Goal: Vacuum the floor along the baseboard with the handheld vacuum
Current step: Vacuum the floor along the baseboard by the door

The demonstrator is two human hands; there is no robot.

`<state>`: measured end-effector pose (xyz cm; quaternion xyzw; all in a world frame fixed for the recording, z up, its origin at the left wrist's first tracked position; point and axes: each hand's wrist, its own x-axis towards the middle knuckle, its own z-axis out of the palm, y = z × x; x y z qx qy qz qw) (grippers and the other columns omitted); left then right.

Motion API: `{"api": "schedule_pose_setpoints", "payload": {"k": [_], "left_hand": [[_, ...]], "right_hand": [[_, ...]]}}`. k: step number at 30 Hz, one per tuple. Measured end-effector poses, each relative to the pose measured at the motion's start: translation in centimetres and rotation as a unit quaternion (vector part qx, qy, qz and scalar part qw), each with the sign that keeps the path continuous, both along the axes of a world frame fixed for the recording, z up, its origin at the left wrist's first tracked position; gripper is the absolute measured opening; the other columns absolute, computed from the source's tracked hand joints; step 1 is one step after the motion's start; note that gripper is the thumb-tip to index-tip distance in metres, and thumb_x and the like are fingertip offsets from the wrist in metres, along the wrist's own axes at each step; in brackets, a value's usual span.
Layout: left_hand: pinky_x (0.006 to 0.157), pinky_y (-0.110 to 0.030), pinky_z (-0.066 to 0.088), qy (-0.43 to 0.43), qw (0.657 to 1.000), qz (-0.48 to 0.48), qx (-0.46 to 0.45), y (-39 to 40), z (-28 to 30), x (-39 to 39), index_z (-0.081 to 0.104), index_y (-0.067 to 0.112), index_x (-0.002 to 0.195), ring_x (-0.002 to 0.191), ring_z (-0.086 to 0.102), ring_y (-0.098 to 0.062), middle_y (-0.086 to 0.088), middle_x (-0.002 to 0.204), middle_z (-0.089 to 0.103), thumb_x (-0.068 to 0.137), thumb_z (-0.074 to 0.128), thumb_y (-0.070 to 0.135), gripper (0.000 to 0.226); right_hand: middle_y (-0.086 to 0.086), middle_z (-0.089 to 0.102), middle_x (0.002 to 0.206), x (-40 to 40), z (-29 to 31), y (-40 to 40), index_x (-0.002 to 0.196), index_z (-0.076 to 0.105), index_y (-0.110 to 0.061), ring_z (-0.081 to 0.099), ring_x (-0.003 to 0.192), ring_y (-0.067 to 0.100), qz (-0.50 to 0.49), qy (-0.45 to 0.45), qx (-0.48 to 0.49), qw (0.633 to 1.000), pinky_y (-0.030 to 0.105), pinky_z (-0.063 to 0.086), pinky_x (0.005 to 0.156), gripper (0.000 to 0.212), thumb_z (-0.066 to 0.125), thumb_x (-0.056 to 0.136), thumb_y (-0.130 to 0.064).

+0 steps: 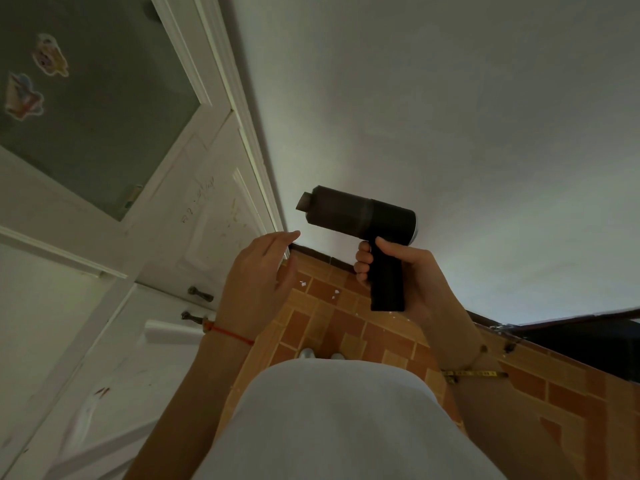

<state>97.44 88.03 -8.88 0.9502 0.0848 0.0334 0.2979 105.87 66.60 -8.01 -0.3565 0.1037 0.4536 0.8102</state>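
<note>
No readable writing shows; faint scribbles mark the white panelled door (194,216) at left. The right hand (405,271) grips the handle of one black pistol-shaped handheld vacuum (360,216) at frame centre, nozzle pointing left. The left hand (256,271) hovers open, fingers spread, just beside it. Two stickers (34,77) sit upper left.
</note>
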Motion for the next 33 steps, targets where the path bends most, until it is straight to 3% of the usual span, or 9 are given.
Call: {"api": "schedule_pose_setpoints", "payload": {"k": [14, 21, 28, 33], "left_hand": [[0.105, -0.025, 0.035, -0.005, 1.0, 0.011, 0.009, -0.1, -1.8, 1.2, 0.054, 0.014, 0.136, 0.127, 0.052, -0.022, -0.005, 0.136, 0.057, 0.096, 0.056, 0.015, 0.04], [0.104, -0.03, 0.039, -0.014, 0.999, 0.035, 0.028, 0.4, -4.6, 2.9, 0.057, 0.011, 0.133, 0.122, 0.055, -0.025, -0.008, 0.131, 0.061, 0.094, 0.058, 0.013, 0.039], [0.106, -0.046, 0.042, 0.007, 0.998, 0.048, 0.039, 1.8, -11.3, 5.5, 0.055, 0.008, 0.134, 0.123, 0.055, -0.029, -0.012, 0.132, 0.06, 0.094, 0.058, 0.012, 0.04], [0.105, -0.052, 0.043, 0.012, 0.998, 0.04, 0.044, 2.7, -20.2, 6.7, 0.059, -0.001, 0.128, 0.117, 0.06, -0.035, -0.021, 0.126, 0.063, 0.096, 0.045, 0.023, 0.042]], "right_hand": [[0.006, 0.061, 0.08, 1.5, -1.0, -0.4, 0.096, 0.067, -0.008, 0.058, 0.073, 0.017, 0.008, -0.021, -0.064, 0.998, 0.028, 0.049, 0.072, 0.022, 0.067, 0.081, -0.024], [0.01, 0.064, 0.081, 3.2, -3.3, 0.8, 0.101, 0.062, -0.005, 0.06, 0.068, 0.02, -0.016, -0.048, -0.148, 0.988, 0.03, 0.052, 0.065, 0.028, 0.067, 0.084, -0.026], [0.02, 0.065, 0.085, 6.3, -11.0, 2.5, 0.111, 0.058, 0.003, 0.064, 0.065, 0.024, -0.043, -0.091, -0.282, 0.954, 0.036, 0.057, 0.067, 0.029, 0.067, 0.088, -0.013], [0.017, 0.067, 0.072, 8.6, -20.4, 4.1, 0.092, 0.065, -0.001, 0.064, 0.056, 0.023, -0.015, -0.118, -0.334, 0.935, 0.034, 0.056, 0.061, 0.01, 0.068, 0.086, -0.009]]}}
